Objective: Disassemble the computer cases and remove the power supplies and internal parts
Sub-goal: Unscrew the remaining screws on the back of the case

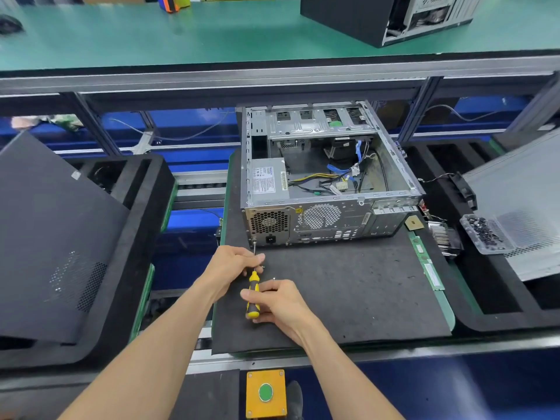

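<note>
We grip the screwdriver [253, 294]: right hand [280, 301] around its handle, left hand [235, 265] pinching the shaft; the power supply [268, 178] looks heavy and rigid, best lifted by its metal sides.

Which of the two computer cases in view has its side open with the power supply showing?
The silver case on the black mat near the hands; the black case sits on the far shelf.

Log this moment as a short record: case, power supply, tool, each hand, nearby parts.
case: open computer case on black mat, rear panel facing the person
power supply: power supply in the case, cables loose
tool: yellow screwdriver, tip at the rear lower left corner
left hand: left hand pinches the shaft
right hand: right hand grips the handle
nearby: clear tray of screws at right
</note>
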The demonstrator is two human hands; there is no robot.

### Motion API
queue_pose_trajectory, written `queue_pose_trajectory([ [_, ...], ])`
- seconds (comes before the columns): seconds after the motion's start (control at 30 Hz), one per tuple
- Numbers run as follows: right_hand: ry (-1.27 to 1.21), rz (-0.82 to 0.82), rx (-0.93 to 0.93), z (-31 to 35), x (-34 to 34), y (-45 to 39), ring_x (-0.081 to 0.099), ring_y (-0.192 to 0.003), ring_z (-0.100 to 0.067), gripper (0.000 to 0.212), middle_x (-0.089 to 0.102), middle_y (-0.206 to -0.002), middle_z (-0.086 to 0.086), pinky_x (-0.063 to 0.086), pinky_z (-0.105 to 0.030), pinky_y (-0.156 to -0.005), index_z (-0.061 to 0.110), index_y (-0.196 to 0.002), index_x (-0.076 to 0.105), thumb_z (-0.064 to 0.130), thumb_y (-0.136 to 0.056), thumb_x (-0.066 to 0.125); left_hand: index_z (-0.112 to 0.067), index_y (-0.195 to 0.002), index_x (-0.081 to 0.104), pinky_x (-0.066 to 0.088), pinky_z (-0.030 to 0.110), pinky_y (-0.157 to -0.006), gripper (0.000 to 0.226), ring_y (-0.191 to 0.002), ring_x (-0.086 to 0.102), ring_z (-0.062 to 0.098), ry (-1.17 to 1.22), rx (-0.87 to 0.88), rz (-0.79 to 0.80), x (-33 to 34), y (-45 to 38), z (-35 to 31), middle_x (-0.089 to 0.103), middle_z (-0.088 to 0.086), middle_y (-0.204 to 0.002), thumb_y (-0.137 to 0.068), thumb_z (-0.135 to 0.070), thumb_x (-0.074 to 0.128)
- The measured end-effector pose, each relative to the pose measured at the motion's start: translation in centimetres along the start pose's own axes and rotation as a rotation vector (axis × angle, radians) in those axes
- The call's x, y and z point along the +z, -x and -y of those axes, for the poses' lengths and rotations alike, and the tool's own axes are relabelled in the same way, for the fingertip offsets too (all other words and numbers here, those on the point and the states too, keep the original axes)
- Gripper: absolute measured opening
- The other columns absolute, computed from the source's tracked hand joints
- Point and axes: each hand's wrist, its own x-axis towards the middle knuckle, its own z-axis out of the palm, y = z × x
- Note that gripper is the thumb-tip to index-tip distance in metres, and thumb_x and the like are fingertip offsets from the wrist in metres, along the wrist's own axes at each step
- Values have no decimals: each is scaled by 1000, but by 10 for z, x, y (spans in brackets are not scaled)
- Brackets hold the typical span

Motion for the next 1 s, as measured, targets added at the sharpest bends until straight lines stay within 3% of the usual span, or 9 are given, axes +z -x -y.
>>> queue_pose_trajectory([
  [0.1, -12, 28, 6, 2, 1, 4, 66, -69, -19, 38, 67, -78, -9, 56, -31, -64, 8, -100, 72, 37, -78, 85, -9, -71, 80, 47, 26, -66, 23, -63, 50, 12, 38, 1, -16, 3, -1, -4, 78, 6, -81, -89, -23, 75],
  [0.2, -130, 78, 56, 3, -1, 5, 71, -75, -27, 29, 71, -86, -17, 58, -34, -70, 0, -106, 67, 25, -97, 59, -4, -81, 79, 46, 27, -66, 18, -63, 47, 14, 43, -11, -45, 8, 4, -2, 78, 6, -82, -93, -13, 68],
  [0.33, -164, 89, 49, 2, -5, 8, 73, -90, -38, 18, 73, -96, -25, 60, -40, -80, -7, -107, 62, 6, -100, 51, 7, -126, 63, 46, 16, -65, 30, -61, 51, 11, -52, -173, 73, 13, -8, -21, 75, 3, -105, -102, -5, 48],
  [0.4, -120, 70, 32, 2, -5, 9, 74, -92, -39, 16, 74, -95, -25, 61, -41, -81, -8, -108, 62, 4, -99, 55, -6, -146, 45, 40, 13, -69, 39, -63, 42, 7, -43, -275, 78, 12, -12, -22, 66, 4, -119, -109, -14, 34],
  [0.53, -92, 46, 44, 4, -5, 13, 74, -89, -39, 16, 74, -92, -25, 60, -39, -76, -9, -106, 63, 3, -98, 56, -5, -108, 70, 42, 23, -69, 23, -69, 55, 11, 168, -242, -113, 16, -21, -17, 71, -1, -73, -101, -20, 55],
  [0.6, -78, 35, 55, 6, -4, 14, 74, -88, -40, 20, 73, -92, -25, 60, -38, -74, -12, -110, 61, 3, -98, 56, -13, -94, 70, 37, 24, -66, 23, -66, 50, 9, 149, -249, -207, 18, -19, -13, 74, -9, -71, -101, -30, 57],
  [0.7, -57, 22, 73, 8, -4, 16, 74, -87, -40, 23, 74, -91, -25, 60, -38, -72, -13, -114, 59, 2, -98, 55, -12, -92, 74, 43, 27, -74, 18, -68, 52, 11, 224, -172, -295, 25, -17, -16, 78, -7, -77, -94, -28, 66],
  [0.83, -53, -25, 84, 8, -12, 22, 74, -79, -40, 13, 72, -82, -25, 60, -38, -65, -10, -101, 61, -3, -95, 52, -16, -86, 76, 43, 31, -76, 17, -73, 56, 12, 233, -71, -411, 31, -1, -7, 77, -7, -75, -94, -25, 63],
  [1.0, -82, -164, 75, 15, -33, 34, 73, -72, -39, 12, 72, -78, -25, 60, -40, -62, -8, -104, 57, -3, -98, 49, -29, -75, 78, 48, 25, -72, 12, -84, 64, 3, -67, 81, -396, 45, 16, 4, 73, -17, -74, -87, -31, 73],
])
